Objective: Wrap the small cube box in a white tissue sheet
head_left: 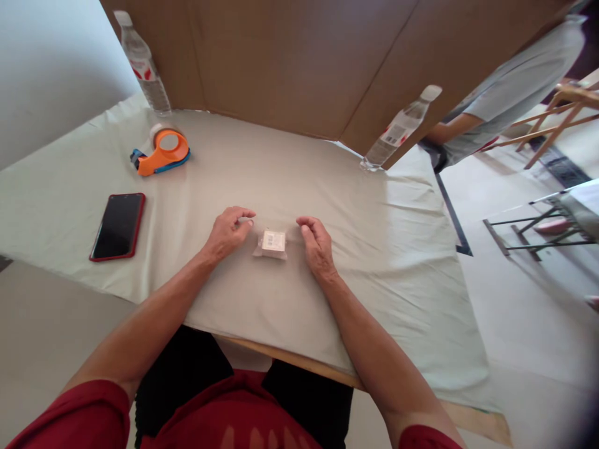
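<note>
A small wrapped package with a pale printed label lies on the cloth-covered table, between my two hands. On its left is my left hand, resting near the cloth with fingers apart and holding nothing. My right hand rests on the other side, thumb and fingers slightly curled with a gap between them and nothing held. Neither hand touches the package. Its wrapping looks like clear plastic; what is inside cannot be made out.
An orange tape dispenser and a red-cased phone lie on the left. Water bottles stand at the back left and back right against a cardboard panel. Beyond it at right is another person's sleeve.
</note>
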Tool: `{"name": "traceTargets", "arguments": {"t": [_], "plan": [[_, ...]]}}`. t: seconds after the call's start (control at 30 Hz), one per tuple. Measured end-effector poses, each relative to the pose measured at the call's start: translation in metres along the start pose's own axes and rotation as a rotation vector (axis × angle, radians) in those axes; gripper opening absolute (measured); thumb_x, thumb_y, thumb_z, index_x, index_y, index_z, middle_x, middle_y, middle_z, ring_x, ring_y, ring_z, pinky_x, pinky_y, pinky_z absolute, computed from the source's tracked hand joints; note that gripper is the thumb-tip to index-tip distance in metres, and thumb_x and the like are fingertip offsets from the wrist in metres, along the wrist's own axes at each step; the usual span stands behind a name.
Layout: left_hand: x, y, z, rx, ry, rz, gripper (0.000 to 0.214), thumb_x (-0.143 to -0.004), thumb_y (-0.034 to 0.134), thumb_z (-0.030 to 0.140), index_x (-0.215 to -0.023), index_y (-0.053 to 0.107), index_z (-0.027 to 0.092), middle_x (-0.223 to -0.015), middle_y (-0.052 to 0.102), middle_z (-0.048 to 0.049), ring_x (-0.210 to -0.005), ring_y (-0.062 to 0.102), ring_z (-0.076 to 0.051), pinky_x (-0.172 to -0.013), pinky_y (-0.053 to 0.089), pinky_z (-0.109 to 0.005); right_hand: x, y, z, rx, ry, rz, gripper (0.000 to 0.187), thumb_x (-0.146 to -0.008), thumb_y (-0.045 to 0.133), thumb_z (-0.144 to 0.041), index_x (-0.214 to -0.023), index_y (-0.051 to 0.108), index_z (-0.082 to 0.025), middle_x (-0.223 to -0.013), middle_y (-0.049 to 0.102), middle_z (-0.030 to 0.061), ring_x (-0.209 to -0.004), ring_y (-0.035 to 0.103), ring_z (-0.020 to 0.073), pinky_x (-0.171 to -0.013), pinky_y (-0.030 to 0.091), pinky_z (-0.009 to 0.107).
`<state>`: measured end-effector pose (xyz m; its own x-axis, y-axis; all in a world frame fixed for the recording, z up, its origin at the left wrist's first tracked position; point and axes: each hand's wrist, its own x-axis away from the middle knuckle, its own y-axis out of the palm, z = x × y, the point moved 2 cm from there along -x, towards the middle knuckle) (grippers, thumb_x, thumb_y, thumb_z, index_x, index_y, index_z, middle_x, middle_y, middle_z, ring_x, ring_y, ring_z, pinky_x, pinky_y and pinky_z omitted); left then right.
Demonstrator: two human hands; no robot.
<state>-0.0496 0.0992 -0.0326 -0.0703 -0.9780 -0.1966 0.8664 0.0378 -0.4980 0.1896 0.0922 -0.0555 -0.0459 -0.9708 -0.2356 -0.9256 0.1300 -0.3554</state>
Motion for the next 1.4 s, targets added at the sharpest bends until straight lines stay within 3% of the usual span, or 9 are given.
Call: {"name": "traceTargets", "arguments": {"t": [0.07,0.17,0.27,0.37,0.5,0.67,0.8,1.03,1.4], "plan": [[0.000,0.002,-0.003,-0.174,0.120,0.010,0.032,-0.084,0.053,0.025,-0.109,0.072,0.017,-0.122,0.070,-0.0126,-0.118,0.058,-0.028,-0.097,0.049,-0.041,-0.002,0.002,0.005,0.091,-0.036,-0.007,0.031,-0.093,0.044,-0.034,-0.113,0.063,-0.021,-0.118,0.071,0.0109,-0.112,0.064,0.0229,-0.104,0.046,0.041],[0.002,0.011,-0.008,-0.409,0.202,-0.102,0.040,-0.088,0.051,0.025,-0.123,0.067,0.017,-0.142,0.060,-0.0153,-0.139,0.045,-0.033,-0.114,0.034,-0.052,-0.003,0.011,0.008,0.294,-0.143,-0.063,0.036,-0.091,0.043,-0.026,-0.120,0.064,-0.018,-0.128,0.068,0.0148,-0.122,0.060,0.0261,-0.110,0.042,0.046],[0.005,0.018,-0.011,-0.554,0.210,-0.178,0.044,-0.094,0.047,0.031,-0.133,0.062,0.017,-0.151,0.052,-0.0164,-0.145,0.040,-0.036,-0.117,0.029,-0.054,0.000,0.018,0.008,0.532,-0.214,-0.134,0.042,-0.093,0.046,-0.026,-0.131,0.060,-0.016,-0.142,0.060,0.0175,-0.136,0.049,0.0299,-0.114,0.036,0.049],[0.007,0.019,-0.011,-0.645,0.218,-0.190,0.046,-0.096,0.044,0.032,-0.138,0.058,0.018,-0.154,0.049,-0.0159,-0.146,0.039,-0.035,-0.118,0.028,-0.053,0.006,0.004,0.007,0.725,-0.196,-0.163,0.047,-0.096,0.047,-0.034,-0.138,0.055,-0.015,-0.150,0.052,0.0182,-0.143,0.042,0.0317,-0.117,0.032,0.051],[0.010,0.018,-0.008,-0.774,0.232,-0.214,0.050,-0.099,0.035,0.032,-0.143,0.053,0.018,-0.157,0.045,-0.0145,-0.147,0.037,-0.032,-0.118,0.029,-0.049,0.032,-0.066,0.015,0.988,0.073,-0.117,0.055,-0.099,0.042,-0.039,-0.145,0.048,-0.009,-0.158,0.043,0.0197,-0.148,0.035,0.0323,-0.120,0.026,0.051],[0.024,0.014,-0.001,-0.893,0.193,-0.248,0.056,-0.101,0.030,0.037,-0.149,0.047,0.014,-0.160,0.040,-0.0167,-0.149,0.033,-0.035,-0.120,0.026,-0.053,0.102,-0.171,0.036,1.128,0.481,0.062,0.067,-0.100,0.030,-0.046,-0.151,0.039,-0.003,-0.160,0.037,0.0232,-0.150,0.032,0.0354,-0.121,0.023,0.053],[0.066,-0.005,-0.004,-0.938,0.130,-0.226,0.060,-0.101,0.032,0.042,-0.152,0.042,0.012,-0.162,0.036,-0.0179,-0.151,0.031,-0.035,-0.121,0.022,-0.054,0.153,-0.213,0.045,1.125,0.576,0.160,0.067,-0.099,0.030,-0.043,-0.151,0.039,-0.002,-0.159,0.037,0.0276,-0.150,0.032,0.0368,-0.120,0.024,0.056],[0.158,-0.042,-0.008,-0.958,0.072,-0.147,0.062,-0.101,0.034,0.047,-0.152,0.046,0.015,-0.161,0.038,-0.0176,-0.151,0.031,-0.037,-0.121,0.018,-0.058,0.173,-0.215,0.029,1.098,0.637,0.154,0.071,-0.101,0.026,-0.045,-0.152,0.036,0.003,-0.161,0.032,0.0284,-0.152,0.027,0.0369,-0.123,0.021,0.051],[0.158,-0.045,-0.007,-0.882,0.048,-0.119,0.061,-0.098,0.038,0.049,-0.150,0.048,0.018,-0.161,0.038,-0.0158,-0.151,0.030,-0.036,-0.122,0.016,-0.057,0.173,-0.206,0.021,1.090,0.617,0.179,0.067,-0.102,0.028,-0.045,-0.152,0.037,-0.001,-0.160,0.034,0.0276,-0.150,0.030,0.0347,-0.120,0.022,0.048]]}}
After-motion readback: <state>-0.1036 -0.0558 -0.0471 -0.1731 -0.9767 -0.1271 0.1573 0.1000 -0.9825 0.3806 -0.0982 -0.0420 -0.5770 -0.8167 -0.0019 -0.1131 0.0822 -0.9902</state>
